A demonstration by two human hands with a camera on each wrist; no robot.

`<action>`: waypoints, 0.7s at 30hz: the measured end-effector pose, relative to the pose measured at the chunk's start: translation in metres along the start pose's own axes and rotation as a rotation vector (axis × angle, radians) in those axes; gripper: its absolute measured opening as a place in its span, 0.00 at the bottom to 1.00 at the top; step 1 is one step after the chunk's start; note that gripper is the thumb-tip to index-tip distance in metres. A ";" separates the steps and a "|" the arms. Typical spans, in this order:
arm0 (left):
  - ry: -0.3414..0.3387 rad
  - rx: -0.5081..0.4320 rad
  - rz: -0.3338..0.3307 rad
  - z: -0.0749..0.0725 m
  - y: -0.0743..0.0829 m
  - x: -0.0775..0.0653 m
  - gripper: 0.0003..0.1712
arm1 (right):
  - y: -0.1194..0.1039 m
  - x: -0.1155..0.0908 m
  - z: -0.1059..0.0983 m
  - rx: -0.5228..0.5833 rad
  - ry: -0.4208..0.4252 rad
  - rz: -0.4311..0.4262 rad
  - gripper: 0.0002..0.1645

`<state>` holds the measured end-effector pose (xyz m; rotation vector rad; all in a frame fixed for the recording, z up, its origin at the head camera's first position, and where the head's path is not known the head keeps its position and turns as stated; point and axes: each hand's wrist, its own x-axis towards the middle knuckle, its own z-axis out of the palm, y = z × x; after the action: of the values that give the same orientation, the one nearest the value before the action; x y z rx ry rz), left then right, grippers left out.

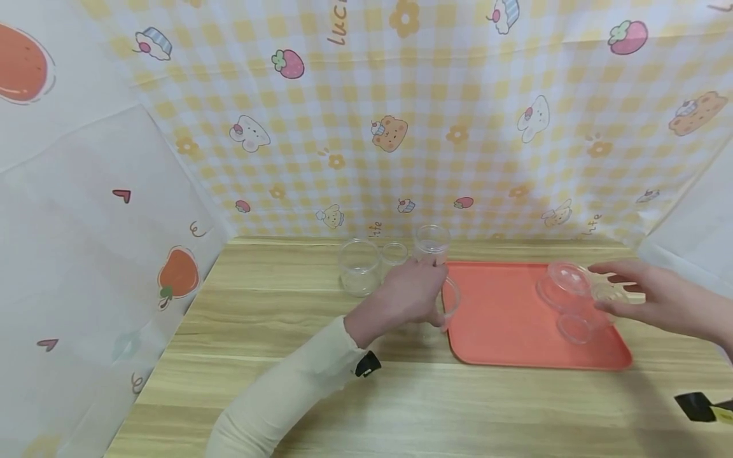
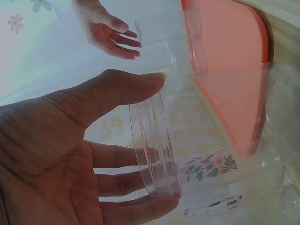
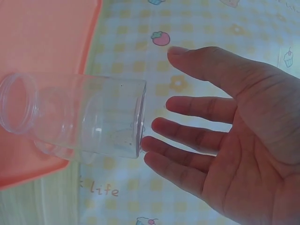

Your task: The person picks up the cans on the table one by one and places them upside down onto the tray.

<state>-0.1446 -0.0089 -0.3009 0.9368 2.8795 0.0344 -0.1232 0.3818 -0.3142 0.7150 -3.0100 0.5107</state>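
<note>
My left hand [image 1: 409,292] grips a clear plastic jar [image 2: 229,117] from above, thumb on one side and fingers on the other side of its ringed top [image 2: 157,150]. A flower print shows through the jar wall. On the right, my right hand [image 1: 658,294] has its fingers spread and relaxed, nothing between them. Its fingertips are right by the end of a clear jar [image 3: 112,117] on the red tray [image 1: 504,318]. A small clear ring-shaped piece [image 1: 574,329] is at the near side of that jar.
Left of the tray, at the back of the wooden table [image 1: 258,318], stand a wide clear jar [image 1: 359,273], a smaller clear container [image 1: 394,252] and a tall clear one [image 1: 432,238]. A patterned cloth [image 1: 343,127] hangs behind the table.
</note>
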 end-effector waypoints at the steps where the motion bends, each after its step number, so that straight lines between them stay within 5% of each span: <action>1: 0.000 0.004 0.004 -0.001 0.000 -0.001 0.39 | 0.000 0.000 0.000 -0.004 0.003 -0.001 0.35; 16: -0.008 -0.013 0.017 -0.021 -0.006 -0.011 0.33 | -0.002 -0.002 -0.003 -0.008 0.047 -0.011 0.34; 21: -0.008 -0.044 0.002 -0.028 -0.008 -0.016 0.47 | -0.002 -0.003 -0.002 0.018 0.056 -0.025 0.33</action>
<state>-0.1396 -0.0244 -0.2717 0.9296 2.8579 0.0937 -0.1200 0.3819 -0.3116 0.7251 -2.9445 0.5477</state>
